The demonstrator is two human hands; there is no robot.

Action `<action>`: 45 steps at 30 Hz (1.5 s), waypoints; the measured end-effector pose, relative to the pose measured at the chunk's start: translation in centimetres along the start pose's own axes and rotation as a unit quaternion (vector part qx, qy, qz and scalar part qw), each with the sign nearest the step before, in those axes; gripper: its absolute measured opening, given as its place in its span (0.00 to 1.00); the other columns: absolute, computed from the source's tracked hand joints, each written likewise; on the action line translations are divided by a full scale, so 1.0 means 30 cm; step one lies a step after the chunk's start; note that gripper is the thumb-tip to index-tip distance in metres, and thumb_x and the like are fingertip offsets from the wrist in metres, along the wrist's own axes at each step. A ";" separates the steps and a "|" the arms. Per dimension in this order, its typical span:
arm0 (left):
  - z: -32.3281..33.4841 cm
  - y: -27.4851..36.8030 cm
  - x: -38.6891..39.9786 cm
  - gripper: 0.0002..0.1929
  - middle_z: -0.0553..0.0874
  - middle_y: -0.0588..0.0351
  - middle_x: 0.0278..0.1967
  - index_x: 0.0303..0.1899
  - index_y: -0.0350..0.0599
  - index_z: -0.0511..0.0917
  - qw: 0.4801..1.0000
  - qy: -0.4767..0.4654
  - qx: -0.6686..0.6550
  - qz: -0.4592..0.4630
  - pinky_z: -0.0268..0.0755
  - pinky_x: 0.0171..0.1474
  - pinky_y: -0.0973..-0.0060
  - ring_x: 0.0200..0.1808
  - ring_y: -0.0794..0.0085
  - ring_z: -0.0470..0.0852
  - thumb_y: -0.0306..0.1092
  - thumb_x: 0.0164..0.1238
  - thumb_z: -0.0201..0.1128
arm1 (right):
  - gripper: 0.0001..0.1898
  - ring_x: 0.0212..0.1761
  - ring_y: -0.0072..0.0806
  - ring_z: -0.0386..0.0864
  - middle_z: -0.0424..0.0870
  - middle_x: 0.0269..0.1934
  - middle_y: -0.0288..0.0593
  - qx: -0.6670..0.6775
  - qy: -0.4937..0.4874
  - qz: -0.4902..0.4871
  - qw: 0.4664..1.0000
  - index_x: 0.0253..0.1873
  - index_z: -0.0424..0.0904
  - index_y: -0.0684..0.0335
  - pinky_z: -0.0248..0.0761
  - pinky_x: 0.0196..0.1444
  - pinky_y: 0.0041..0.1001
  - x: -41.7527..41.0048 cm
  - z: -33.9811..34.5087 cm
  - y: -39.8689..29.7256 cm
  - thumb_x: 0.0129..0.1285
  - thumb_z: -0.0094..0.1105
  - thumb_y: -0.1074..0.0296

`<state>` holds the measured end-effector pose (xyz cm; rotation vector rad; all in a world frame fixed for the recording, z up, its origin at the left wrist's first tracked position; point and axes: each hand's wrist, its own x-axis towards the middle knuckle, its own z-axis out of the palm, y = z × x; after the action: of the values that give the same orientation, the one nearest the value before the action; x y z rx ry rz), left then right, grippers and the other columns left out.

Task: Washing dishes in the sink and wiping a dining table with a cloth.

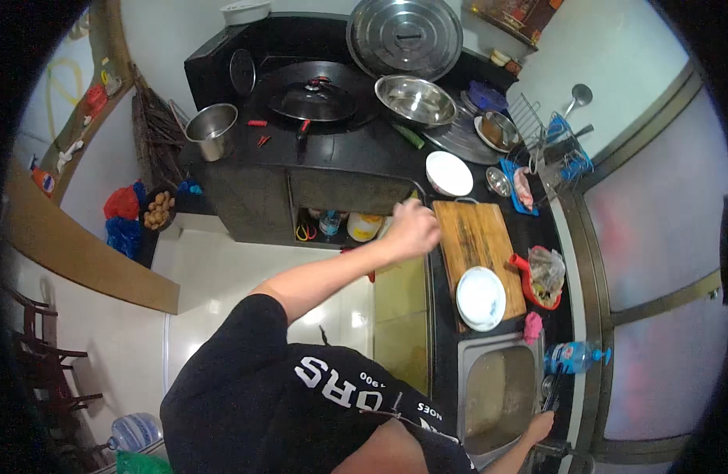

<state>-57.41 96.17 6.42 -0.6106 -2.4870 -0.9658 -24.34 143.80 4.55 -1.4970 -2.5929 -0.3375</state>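
Note:
My left hand (414,230) is raised near the counter's front edge, beside a wooden cutting board (473,237). Its fingers are curled and blurred, so I cannot tell whether anything is inside them. Farther down, my right hand (540,426) grips a bundle of thin dark sticks, apparently chopsticks (552,391), at the right rim of the steel sink (463,379). A blue-tinted pump bottle (570,358) is just beyond their tips. On the board's near end sits a white bowl (481,299); another white bowl (450,173) stands past its far end.
A red plastic basket (556,302) and pink cloth (532,327) lie right of the board. Raw meat (522,186) rests on a blue tray. Farther off are a steel basin (416,101), a lidded wok (313,102) and a steel pot (211,131). Frosted glass panels (654,219) border the counter.

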 end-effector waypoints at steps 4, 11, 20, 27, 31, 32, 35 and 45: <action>-0.056 -0.371 0.140 0.10 0.82 0.51 0.35 0.28 0.42 0.81 0.993 0.087 0.054 -0.052 0.66 0.49 0.58 0.46 0.51 0.73 0.36 0.52 0.55 | 0.07 0.35 0.49 0.78 0.79 0.33 0.54 -0.022 0.044 -0.032 0.998 0.37 0.70 0.65 0.71 0.35 0.42 0.108 -0.089 -0.206 0.57 0.51 0.68; -0.303 -0.764 0.302 0.18 0.77 0.38 0.44 0.39 0.31 0.75 0.892 0.015 0.176 -0.416 0.71 0.50 0.61 0.49 0.49 0.75 0.38 0.51 0.59 | 0.10 0.34 0.51 0.77 0.79 0.32 0.55 0.021 0.139 -0.173 0.975 0.39 0.69 0.63 0.70 0.35 0.43 0.342 -0.292 -0.826 0.52 0.57 0.71; -0.419 -1.304 0.260 0.20 0.77 0.42 0.30 0.44 0.36 0.68 0.655 -0.010 -0.318 -0.685 0.74 0.35 0.50 0.33 0.49 0.80 0.41 0.55 0.57 | 0.17 0.41 0.54 0.74 0.77 0.37 0.62 0.180 0.047 -0.445 0.876 0.44 0.68 0.66 0.67 0.39 0.42 0.280 -0.582 -1.871 0.49 0.59 0.73; -0.416 -1.447 0.285 0.15 0.79 0.50 0.26 0.32 0.42 0.74 0.494 -0.064 -0.698 -0.515 0.75 0.28 0.66 0.27 0.60 0.80 0.45 0.54 0.61 | 0.06 0.27 0.52 0.78 0.78 0.23 0.58 0.137 0.078 -0.541 0.826 0.33 0.70 0.70 0.71 0.31 0.44 0.118 -0.610 -2.348 0.53 0.48 0.74; -0.402 -1.398 0.399 0.13 0.79 0.54 0.27 0.33 0.39 0.75 0.494 0.052 -0.691 -0.525 0.71 0.27 0.77 0.24 0.71 0.77 0.40 0.55 0.60 | 0.07 0.25 0.49 0.79 0.79 0.23 0.57 0.090 0.083 -0.585 0.802 0.33 0.72 0.69 0.73 0.29 0.41 0.014 -0.618 -2.559 0.56 0.43 0.73; -0.394 -1.419 0.400 0.08 0.74 0.60 0.20 0.29 0.42 0.73 0.497 0.013 -0.684 -0.534 0.67 0.24 0.78 0.19 0.77 0.71 0.36 0.58 0.58 | 0.07 0.25 0.49 0.79 0.79 0.23 0.57 0.087 0.074 -0.580 0.807 0.33 0.72 0.69 0.73 0.29 0.41 -0.017 -0.622 -2.608 0.56 0.43 0.73; -0.367 -1.482 0.359 0.13 0.61 0.69 0.12 0.20 0.52 0.62 0.465 -0.013 -0.709 -0.530 0.54 0.15 0.82 0.12 0.84 0.59 0.30 0.64 0.50 | 0.08 0.27 0.45 0.81 0.80 0.24 0.55 0.039 0.054 -0.621 0.781 0.32 0.73 0.68 0.74 0.28 0.38 -0.118 -0.613 -2.724 0.56 0.44 0.73; -0.639 -1.437 0.278 0.13 0.62 0.70 0.13 0.21 0.52 0.62 0.520 -0.036 -0.674 -0.524 0.48 0.08 0.86 0.09 0.87 0.58 0.34 0.65 0.52 | 0.07 0.32 0.36 0.83 0.83 0.33 0.45 -0.035 -0.048 -0.744 0.666 0.35 0.78 0.62 0.76 0.28 0.33 -0.468 -0.444 -3.082 0.55 0.50 0.70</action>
<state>-83.08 56.10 0.95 0.7746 -1.3319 -3.3180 -97.37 83.94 2.46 1.0091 -3.1537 -0.4329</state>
